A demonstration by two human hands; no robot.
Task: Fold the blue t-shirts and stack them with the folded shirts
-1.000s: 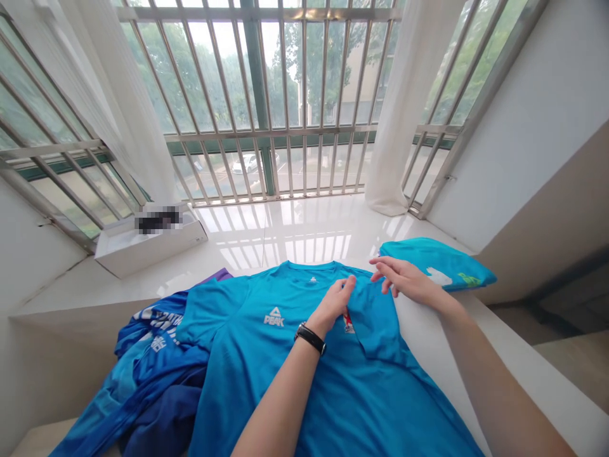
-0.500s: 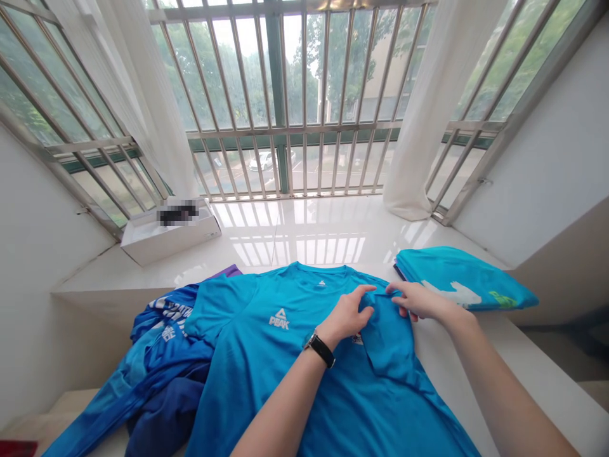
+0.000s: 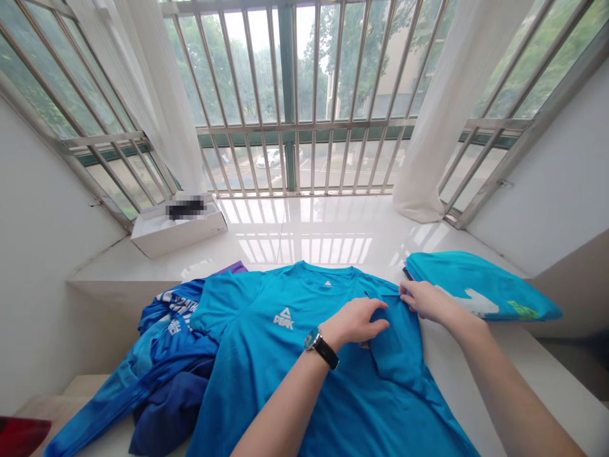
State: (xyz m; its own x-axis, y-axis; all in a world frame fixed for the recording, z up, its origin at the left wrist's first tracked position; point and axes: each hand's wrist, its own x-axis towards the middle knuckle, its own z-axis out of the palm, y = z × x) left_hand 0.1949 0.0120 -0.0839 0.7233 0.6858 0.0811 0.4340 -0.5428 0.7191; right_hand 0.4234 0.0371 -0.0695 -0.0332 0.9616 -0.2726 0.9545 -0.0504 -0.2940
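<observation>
A blue short-sleeved T-shirt [image 3: 247,362] with a white PEAK logo lies spread face up over the white ledge, its collar towards the window. One sleeve, on the right, is folded inward over the chest. My left hand [image 3: 358,321], with a black-strapped watch [image 3: 321,348] on its wrist, rests over the shirt beside that fold, thumb and fingers apart. At the right shoulder edge, the fingers of my right hand [image 3: 425,301] are pinched on the shirt fabric; some fingertips are hidden.
To the right lies a folded turquoise garment [image 3: 476,279] with white and green prints. A heap of blue clothes [image 3: 166,374] hangs over the left edge. Behind it sits a white box [image 3: 183,235] with a blurred-out dark item. Barred windows [image 3: 304,158] and white curtains [image 3: 425,158] border the ledge [image 3: 304,222].
My right hand has closed on the shirt's shoulder edge. My left hand's fingers have come off the folded sleeve. The whole view has shifted slightly.
</observation>
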